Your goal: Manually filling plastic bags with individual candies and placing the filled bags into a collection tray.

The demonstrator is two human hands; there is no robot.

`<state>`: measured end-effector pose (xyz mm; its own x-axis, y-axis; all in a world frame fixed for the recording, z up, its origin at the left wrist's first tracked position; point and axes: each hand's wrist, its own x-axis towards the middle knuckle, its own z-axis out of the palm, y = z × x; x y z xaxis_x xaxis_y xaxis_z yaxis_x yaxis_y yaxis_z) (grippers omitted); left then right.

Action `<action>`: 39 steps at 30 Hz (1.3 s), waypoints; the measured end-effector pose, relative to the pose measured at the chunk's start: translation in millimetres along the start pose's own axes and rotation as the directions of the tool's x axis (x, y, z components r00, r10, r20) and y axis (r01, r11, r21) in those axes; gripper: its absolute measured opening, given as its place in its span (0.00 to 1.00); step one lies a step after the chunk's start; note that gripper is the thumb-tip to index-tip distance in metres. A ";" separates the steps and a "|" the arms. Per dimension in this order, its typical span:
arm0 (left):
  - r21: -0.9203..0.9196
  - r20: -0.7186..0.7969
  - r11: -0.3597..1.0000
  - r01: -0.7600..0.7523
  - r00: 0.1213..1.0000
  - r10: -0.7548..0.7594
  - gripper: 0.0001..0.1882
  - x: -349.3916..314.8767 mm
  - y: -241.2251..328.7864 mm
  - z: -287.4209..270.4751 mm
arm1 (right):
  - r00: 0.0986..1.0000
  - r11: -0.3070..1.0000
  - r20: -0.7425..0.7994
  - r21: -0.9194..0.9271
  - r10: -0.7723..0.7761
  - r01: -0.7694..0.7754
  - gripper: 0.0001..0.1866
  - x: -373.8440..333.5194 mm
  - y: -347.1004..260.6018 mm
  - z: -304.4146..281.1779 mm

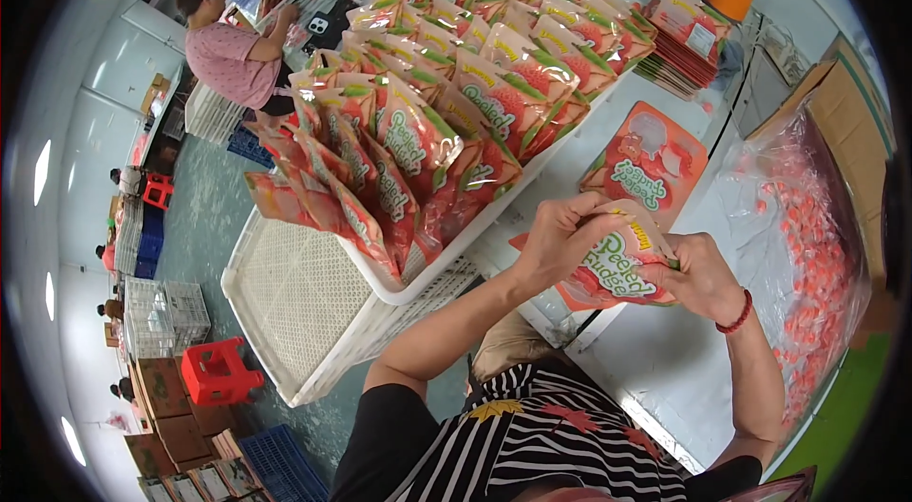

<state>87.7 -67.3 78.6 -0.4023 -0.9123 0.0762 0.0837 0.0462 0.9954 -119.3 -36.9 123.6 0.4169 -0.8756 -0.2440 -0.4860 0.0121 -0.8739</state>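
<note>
Both hands grip a pink printed candy pouch just over the near edge of the white table. My left hand pinches the pouch by its upper left side, fingers closed. At the pouch's right side, my right hand is closed with the thumb across its front; a red bead bracelet circles that wrist. Just beyond the held pouch, a flat red pouch lies on the table. More red packaging shows partly under the held one. What the pouch contains is hidden.
Left of my hands, a white tray brims with upright filled pouches, above a white perforated crate. A stack of flat pouches sits at the back right. A transparent bag of red-wrapped candies lies on the right. A person stands far left.
</note>
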 end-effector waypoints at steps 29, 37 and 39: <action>0.833 0.480 0.175 -0.525 0.842 0.246 0.17 197.2 7.7 -126.0 | 0.877 0.968 -0.469 0.252 0.102 0.022 0.13 -23.6 29.0 -99.0; 0.984 0.178 -0.039 -0.173 0.966 0.188 0.13 200.0 21.3 -312.1 | 0.773 0.944 -0.633 0.242 -0.022 0.225 0.13 52.4 -39.5 -113.9; 0.945 0.320 -0.150 -0.291 0.917 0.237 0.15 202.3 7.5 -331.6 | 0.731 0.934 -0.675 0.192 -0.096 0.300 0.13 85.2 -47.3 -114.2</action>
<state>309.2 -386.4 82.3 -0.6407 -0.6958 0.3247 -0.7572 0.6427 -0.1168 -148.5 -167.1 192.1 -0.1675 -0.9675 0.1893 -0.1812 -0.1586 -0.9706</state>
